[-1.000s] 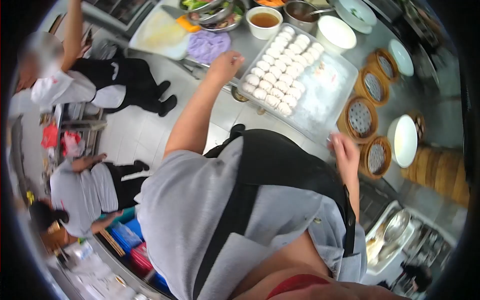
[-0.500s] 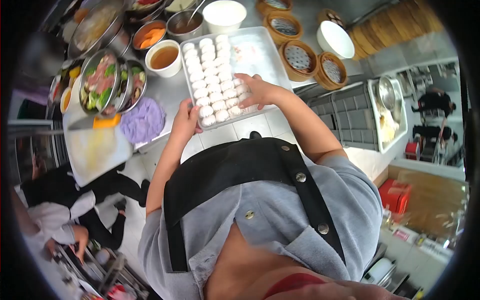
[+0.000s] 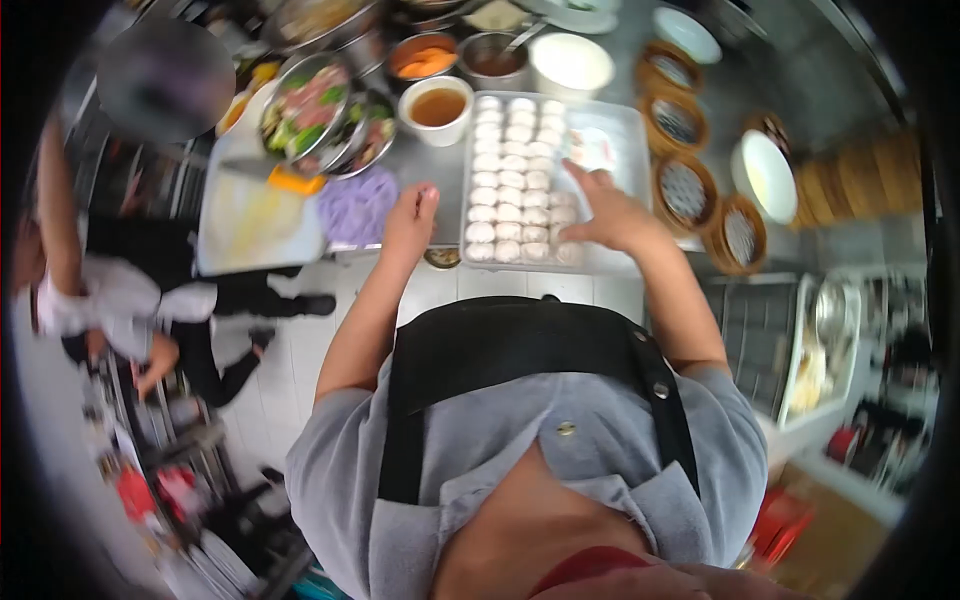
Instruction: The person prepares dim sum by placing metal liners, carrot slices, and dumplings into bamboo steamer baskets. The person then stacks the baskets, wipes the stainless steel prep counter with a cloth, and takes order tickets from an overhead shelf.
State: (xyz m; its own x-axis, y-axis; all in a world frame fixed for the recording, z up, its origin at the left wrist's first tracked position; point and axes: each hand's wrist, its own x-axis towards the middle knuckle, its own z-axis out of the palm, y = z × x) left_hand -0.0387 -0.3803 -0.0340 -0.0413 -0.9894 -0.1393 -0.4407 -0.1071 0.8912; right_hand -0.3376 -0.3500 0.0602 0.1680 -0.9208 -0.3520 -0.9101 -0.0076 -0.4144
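Several rows of white buns (image 3: 510,180) fill the left part of a clear plastic tray (image 3: 628,130) on the steel counter. Over the tray's right side, my right hand (image 3: 608,212) has its fingers spread beside the nearest right-hand buns, with nothing seen in its grip. My left hand (image 3: 412,215) is to the left of the tray, apart from it, with the fingers curled in; what they hold, if anything, is too small to tell. A purple cloth (image 3: 357,208) lies left of that hand.
A cutting board (image 3: 250,225) with an orange-handled knife (image 3: 296,181) lies at the left. Bowls of food and a cup of brown liquid (image 3: 438,107) stand behind. Bamboo steamers (image 3: 685,190) and a white bowl (image 3: 764,178) are at the right. Other people are at far left.
The view has swung leftward since half a second ago. My left hand has come away from the tray's left edge; my right hand remains over the buns' right side, fingers spread.
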